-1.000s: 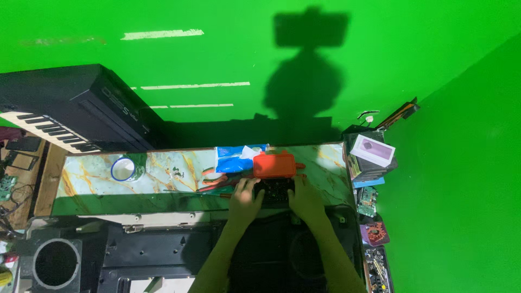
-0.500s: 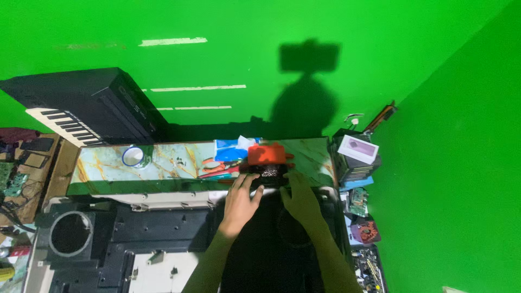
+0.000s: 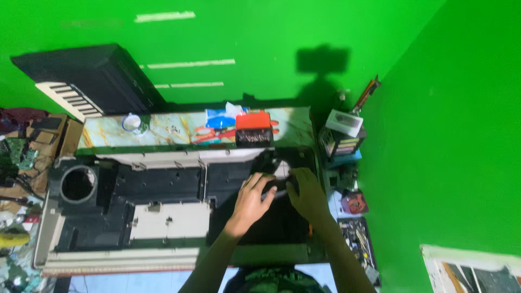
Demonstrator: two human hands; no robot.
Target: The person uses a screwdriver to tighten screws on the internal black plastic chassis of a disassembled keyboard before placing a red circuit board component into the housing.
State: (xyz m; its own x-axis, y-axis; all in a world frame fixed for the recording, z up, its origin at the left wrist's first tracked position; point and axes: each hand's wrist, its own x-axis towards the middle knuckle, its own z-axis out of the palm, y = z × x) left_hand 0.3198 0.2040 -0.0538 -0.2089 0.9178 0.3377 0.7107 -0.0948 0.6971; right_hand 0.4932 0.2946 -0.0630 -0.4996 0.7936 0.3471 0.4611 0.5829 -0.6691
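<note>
A long marble-patterned shelf (image 3: 163, 133) carries a small white cup (image 3: 131, 123), a blue packet (image 3: 220, 118), red pliers (image 3: 209, 134) and a red-lidded box (image 3: 253, 129).
</note>
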